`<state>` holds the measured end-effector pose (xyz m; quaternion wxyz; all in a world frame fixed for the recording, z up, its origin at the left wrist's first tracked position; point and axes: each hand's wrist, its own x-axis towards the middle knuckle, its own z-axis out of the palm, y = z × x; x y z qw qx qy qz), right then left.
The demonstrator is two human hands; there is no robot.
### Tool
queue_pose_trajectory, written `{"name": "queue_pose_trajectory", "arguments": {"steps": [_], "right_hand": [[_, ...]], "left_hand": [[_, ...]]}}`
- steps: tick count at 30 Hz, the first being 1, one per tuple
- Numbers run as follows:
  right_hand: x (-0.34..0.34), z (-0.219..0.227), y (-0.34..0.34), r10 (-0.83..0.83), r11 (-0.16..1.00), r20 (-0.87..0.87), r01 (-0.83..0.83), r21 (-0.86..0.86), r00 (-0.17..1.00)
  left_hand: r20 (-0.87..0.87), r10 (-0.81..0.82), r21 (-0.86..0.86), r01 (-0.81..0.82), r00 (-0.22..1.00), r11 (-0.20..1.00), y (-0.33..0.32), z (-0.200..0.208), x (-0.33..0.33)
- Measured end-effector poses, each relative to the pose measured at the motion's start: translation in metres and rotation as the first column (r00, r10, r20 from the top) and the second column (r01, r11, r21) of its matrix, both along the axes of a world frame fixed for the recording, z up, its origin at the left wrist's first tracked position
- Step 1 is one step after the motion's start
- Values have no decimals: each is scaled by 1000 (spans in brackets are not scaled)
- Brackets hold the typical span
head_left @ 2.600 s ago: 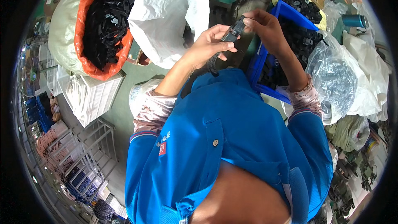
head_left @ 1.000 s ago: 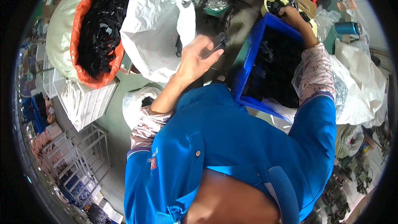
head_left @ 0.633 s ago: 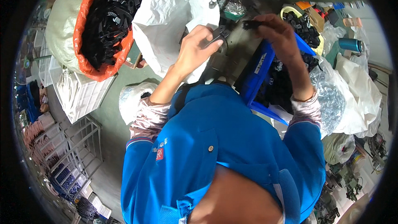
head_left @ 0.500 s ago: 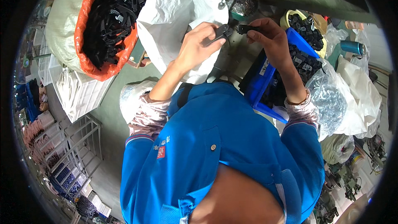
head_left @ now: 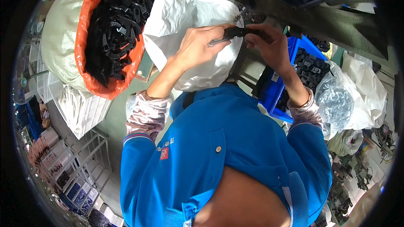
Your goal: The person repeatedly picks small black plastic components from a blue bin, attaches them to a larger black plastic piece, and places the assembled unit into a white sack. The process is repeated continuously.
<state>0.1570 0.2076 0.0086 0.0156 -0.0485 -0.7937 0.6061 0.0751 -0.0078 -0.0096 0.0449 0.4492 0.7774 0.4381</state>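
One held black part, left hand overlapping white sack, blue crate nearby

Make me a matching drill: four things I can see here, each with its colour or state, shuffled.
1. Left hand
2. Sack
3. Bag beside the sack
4. Bin

A. Blue
B. Has an orange rim
C. Holding a black part
D. White

Pairs: 1-C, 2-B, 3-D, 4-A

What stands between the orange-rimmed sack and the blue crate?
Between the sack and the blue crate, the head view shows an open white bag, the left hand overlapping it.
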Motion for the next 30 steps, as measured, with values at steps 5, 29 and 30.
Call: {"name": "queue_pose_trajectory", "arguments": {"steps": [5, 29, 30], "right_hand": [[-8, -5, -11, -88, 996, -57, 88, 5, 995], [-33, -13, -8, -267, 958, -74, 273, 91, 961], [-33, -7, -10, -265, 957, -105, 275, 89, 958]], "left_hand": [[-234, -90, 17, 97, 968, 995, 2, 12, -29], [-161, -332, -200, 299, 929, 933, 37, 15, -95], [-168, -332, -159, 307, 928, 938, 36, 12, -92]]}}
